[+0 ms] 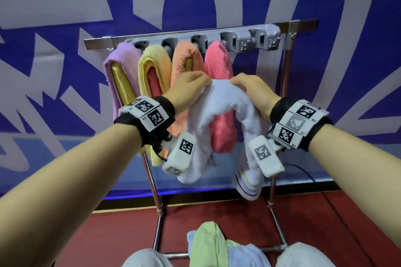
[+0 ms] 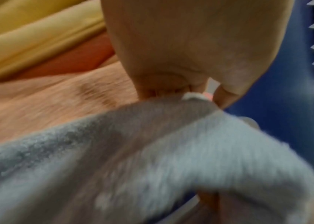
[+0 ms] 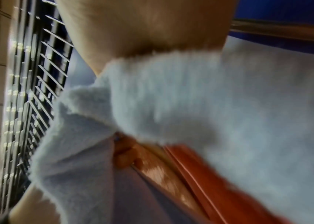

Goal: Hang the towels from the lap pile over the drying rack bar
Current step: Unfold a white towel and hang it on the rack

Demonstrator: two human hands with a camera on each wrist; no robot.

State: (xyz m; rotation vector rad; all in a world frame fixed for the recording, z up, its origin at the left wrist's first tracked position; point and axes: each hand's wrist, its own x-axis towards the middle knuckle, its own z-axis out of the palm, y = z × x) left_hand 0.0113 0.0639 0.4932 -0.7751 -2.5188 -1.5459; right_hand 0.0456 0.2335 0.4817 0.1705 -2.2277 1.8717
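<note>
A pale lavender-white towel hangs between my two hands in front of the drying rack bar. My left hand pinches its top edge on the left, and my right hand pinches the same edge on the right; the two hands nearly meet. The towel fills the left wrist view under the left hand. In the right wrist view the towel bunches below the right hand. Purple, yellow, orange and pink towels hang over the bar. Green and blue towels lie on my lap.
The rack's metal legs stand on a dark red floor. A grey hook strip runs along the bar's right part, bare of towels. A blue banner with white lettering stands behind the rack. A black cable trails at right.
</note>
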